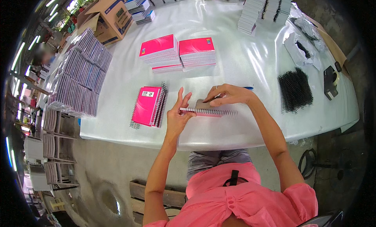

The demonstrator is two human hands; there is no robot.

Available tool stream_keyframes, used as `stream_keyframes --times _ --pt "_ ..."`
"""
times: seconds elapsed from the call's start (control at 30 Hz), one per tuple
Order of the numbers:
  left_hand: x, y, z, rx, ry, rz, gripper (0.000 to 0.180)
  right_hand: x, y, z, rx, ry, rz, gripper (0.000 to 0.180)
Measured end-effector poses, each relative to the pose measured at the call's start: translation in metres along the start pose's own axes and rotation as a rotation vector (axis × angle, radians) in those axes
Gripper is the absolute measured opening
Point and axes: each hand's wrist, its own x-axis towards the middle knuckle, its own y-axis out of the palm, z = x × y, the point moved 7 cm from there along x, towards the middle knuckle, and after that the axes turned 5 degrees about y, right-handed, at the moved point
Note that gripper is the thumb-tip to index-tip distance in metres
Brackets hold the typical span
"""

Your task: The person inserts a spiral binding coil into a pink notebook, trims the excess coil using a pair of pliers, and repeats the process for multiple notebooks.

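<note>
My left hand (178, 115) pinches one end of a spiral notebook (209, 114) between thumb and fingers, with other fingers raised. The notebook's punched edge faces up, and a dark wire coil (232, 113) runs along it and sticks out past its right end. Just behind that edge lies a grey-brown board (203, 105). My right hand (231, 94) is bent over this board with its fingers closed together. Something dark shows between them, too small to name. To the left of my left hand is a stack of coiled pink notebooks (147, 105).
Two piles of pink-covered pads (197, 50) stand farther back. Black coils (295, 90) and a tape dispenser (331, 84) lie at right. A blue pen (248, 88) is behind my right wrist. Wrapped notebook stacks (76, 76) and a cardboard box (107, 21) line the left side.
</note>
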Motion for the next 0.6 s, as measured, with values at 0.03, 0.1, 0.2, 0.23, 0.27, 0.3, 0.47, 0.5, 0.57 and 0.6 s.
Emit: stream_keyframes --times 0.03,0.1,0.2,0.23,0.27,0.3,0.47,0.5,0.57,0.6 --pt "0.001 0.003 0.001 -0.027 -0.006 0.005 0.099 0.000 -0.002 -0.005 -0.006 0.001 -0.003 0.059" --pt "0.002 0.007 0.003 -0.058 -0.007 0.009 0.098 -0.002 -0.006 -0.007 0.380 -0.164 0.068 0.053" --pt "-0.001 0.003 0.004 -0.128 -0.005 -0.002 0.098 0.008 0.004 0.004 0.032 -0.030 0.008 0.051" --pt "0.000 0.004 0.005 -0.136 -0.025 0.007 0.097 0.008 0.002 0.000 0.029 -0.029 0.004 0.051" --pt "0.001 0.006 0.006 -0.143 -0.044 0.015 0.097 0.009 0.000 -0.005 0.161 -0.039 0.042 0.047" --pt "0.003 0.008 0.006 -0.146 -0.041 0.018 0.097 0.009 0.000 -0.008 0.294 -0.050 0.080 0.043" --pt "0.000 0.004 0.004 -0.083 -0.081 0.152 0.093 -0.004 -0.009 0.007 0.052 -0.018 -0.098 0.043" --pt "0.002 -0.002 0.011 -0.084 -0.080 0.151 0.093 -0.012 -0.018 0.005 0.036 -0.016 -0.166 0.042" --pt "-0.001 0.000 0.019 -0.205 -0.020 0.348 0.087 -0.032 -0.041 -0.005 -0.013 -0.006 -0.330 0.044" --pt "-0.002 -0.002 0.020 -0.208 -0.022 0.349 0.087 -0.043 -0.057 -0.019 -0.102 0.092 -0.423 0.044"
